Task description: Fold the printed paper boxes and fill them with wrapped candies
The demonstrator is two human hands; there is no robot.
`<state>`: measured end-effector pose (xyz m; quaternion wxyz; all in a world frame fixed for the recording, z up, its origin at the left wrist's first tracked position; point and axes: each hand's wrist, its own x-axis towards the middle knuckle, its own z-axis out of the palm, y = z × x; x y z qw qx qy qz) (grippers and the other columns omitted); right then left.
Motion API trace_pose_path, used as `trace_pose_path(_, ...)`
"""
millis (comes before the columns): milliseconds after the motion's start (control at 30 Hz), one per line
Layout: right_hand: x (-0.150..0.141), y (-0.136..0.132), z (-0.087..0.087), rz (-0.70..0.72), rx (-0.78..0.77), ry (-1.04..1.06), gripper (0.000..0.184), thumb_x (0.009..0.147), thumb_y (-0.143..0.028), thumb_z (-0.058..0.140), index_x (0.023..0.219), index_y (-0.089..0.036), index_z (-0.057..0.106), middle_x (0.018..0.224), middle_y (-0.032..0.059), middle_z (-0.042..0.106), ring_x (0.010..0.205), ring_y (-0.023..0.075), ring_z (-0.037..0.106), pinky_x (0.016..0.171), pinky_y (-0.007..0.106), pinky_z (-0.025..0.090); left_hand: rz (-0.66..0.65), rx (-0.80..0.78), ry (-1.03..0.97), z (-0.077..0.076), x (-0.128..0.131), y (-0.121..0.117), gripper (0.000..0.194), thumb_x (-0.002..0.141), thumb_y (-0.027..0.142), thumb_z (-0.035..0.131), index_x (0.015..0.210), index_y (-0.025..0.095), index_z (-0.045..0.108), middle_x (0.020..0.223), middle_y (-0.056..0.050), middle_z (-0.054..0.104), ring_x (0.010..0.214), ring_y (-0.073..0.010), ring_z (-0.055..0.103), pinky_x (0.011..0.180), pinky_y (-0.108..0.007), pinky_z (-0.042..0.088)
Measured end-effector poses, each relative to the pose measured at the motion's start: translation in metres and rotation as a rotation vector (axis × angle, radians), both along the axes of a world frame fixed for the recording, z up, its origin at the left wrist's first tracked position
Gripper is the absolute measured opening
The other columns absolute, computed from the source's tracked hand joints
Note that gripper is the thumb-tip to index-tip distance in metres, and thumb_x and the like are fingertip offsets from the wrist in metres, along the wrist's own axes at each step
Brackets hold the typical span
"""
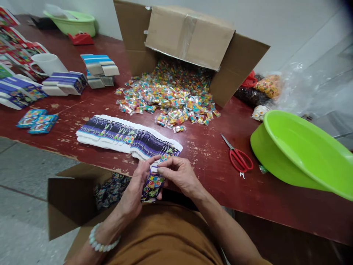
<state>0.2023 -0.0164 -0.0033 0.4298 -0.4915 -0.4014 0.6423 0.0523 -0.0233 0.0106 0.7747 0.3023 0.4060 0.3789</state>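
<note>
The left hand (138, 182) holds a small dark-purple printed card box (153, 187) at the near edge of the red-brown painted worktop (204, 147), while the right hand (180, 175) pinches at its white top flap (154, 169); pressing off the crease could bend or tear the card. A loosened left grip could drop the box past the edge, and a forward knock could scatter the overlapping row of flat purple-and-white printed cartons (156, 142) just beyond. The box's interior and most left fingers are hidden, the lime-green plastic basin (275, 154) at right is cut off, and the dark contents of the brown cardboard carton (64, 202) below left are indistinct.
</note>
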Motion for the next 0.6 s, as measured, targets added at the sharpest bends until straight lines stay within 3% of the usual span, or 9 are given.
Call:
trace_pose_path(67, 0.000, 0.000, 0.001, 0.004, 0.021, 0.002, 0.029, 0.071, -0.043, 0.081, 0.076, -0.017, 0.070, 0.061, -0.0014, 0.064, 0.044, 0.0084, 0.051, 0.042, 0.022, 0.041, -0.008, 0.003, 0.001, -0.001, -0.002, -0.001, 0.077, 0.086, 0.073, 0.048, 0.143, 0.021, 0.045, 0.076, -0.004, 0.073, 0.050, -0.0157, 0.064, 0.048, -0.023, 0.051)
trace_pose_path(133, 0.002, 0.000, 0.002, 0.052, 0.141, -0.008, 0.027, 0.077, -0.044, 0.077, 0.075, -0.019, 0.069, 0.070, 0.0010, 0.067, 0.049, 0.0103, 0.055, 0.046, 0.024, 0.045, -0.001, -0.048, -0.010, 0.000, -0.003, 0.001, 0.076, 0.085, 0.072, 0.053, 0.141, 0.020, 0.049, 0.074, -0.003, 0.072, 0.048, -0.0157, 0.063, 0.046, -0.024, 0.051)
trace_pose_path(233, 0.005, -0.003, 0.000, 0.124, 0.462, -0.108, 0.018, 0.084, -0.040, 0.073, 0.081, -0.022, 0.070, 0.099, 0.0054, 0.072, 0.082, 0.0176, 0.068, 0.073, 0.034, 0.055, 0.024, -0.156, -0.055, 0.002, -0.002, 0.004, 0.062, 0.085, 0.059, 0.061, 0.131, 0.017, 0.056, 0.069, -0.001, 0.068, 0.042, -0.0155, 0.060, 0.040, -0.025, 0.050)
trace_pose_path(300, 0.002, -0.005, -0.002, 0.131, 0.628, -0.209, 0.014, 0.084, -0.036, 0.075, 0.087, -0.024, 0.068, 0.109, 0.0062, 0.071, 0.102, 0.0200, 0.066, 0.092, 0.039, 0.051, 0.055, -0.205, -0.076, 0.003, 0.002, 0.006, 0.048, 0.085, 0.044, 0.065, 0.124, 0.018, 0.059, 0.070, 0.001, 0.066, 0.041, -0.0145, 0.058, 0.038, -0.025, 0.049)
trace_pose_path(367, -0.004, -0.007, -0.004, 0.140, 0.705, -0.283, 0.018, 0.082, -0.034, 0.077, 0.090, -0.024, 0.065, 0.112, 0.0063, 0.071, 0.107, 0.0199, 0.065, 0.098, 0.039, 0.047, 0.087, -0.220, -0.075, 0.003, 0.005, 0.006, 0.039, 0.084, 0.034, 0.065, 0.119, 0.019, 0.060, 0.070, 0.002, 0.065, 0.042, -0.0138, 0.058, 0.039, -0.024, 0.049)
trace_pose_path(500, -0.002, 0.010, -0.006, 0.153, 0.681, -0.330, 0.023, 0.082, -0.038, 0.075, 0.096, -0.023, 0.064, 0.115, 0.0064, 0.069, 0.106, 0.0189, 0.064, 0.092, 0.034, 0.049, 0.138, -0.084, 0.045, 0.001, -0.015, 0.003, 0.040, 0.086, 0.038, 0.062, 0.122, 0.021, 0.057, 0.068, 0.002, 0.066, 0.049, -0.0151, 0.060, 0.047, -0.025, 0.052)
trace_pose_path(600, 0.026, 0.048, -0.009, -0.058, 0.508, -0.519, 0.025, 0.089, -0.033, 0.063, 0.111, -0.021, 0.063, 0.105, 0.0061, 0.069, 0.088, 0.0172, 0.064, 0.078, 0.030, 0.051, 0.224, 0.117, 0.328, -0.011, -0.069, 0.002, 0.052, 0.088, 0.054, 0.058, 0.132, 0.027, 0.052, 0.081, -0.001, 0.070, 0.062, -0.0197, 0.065, 0.055, -0.029, 0.054)
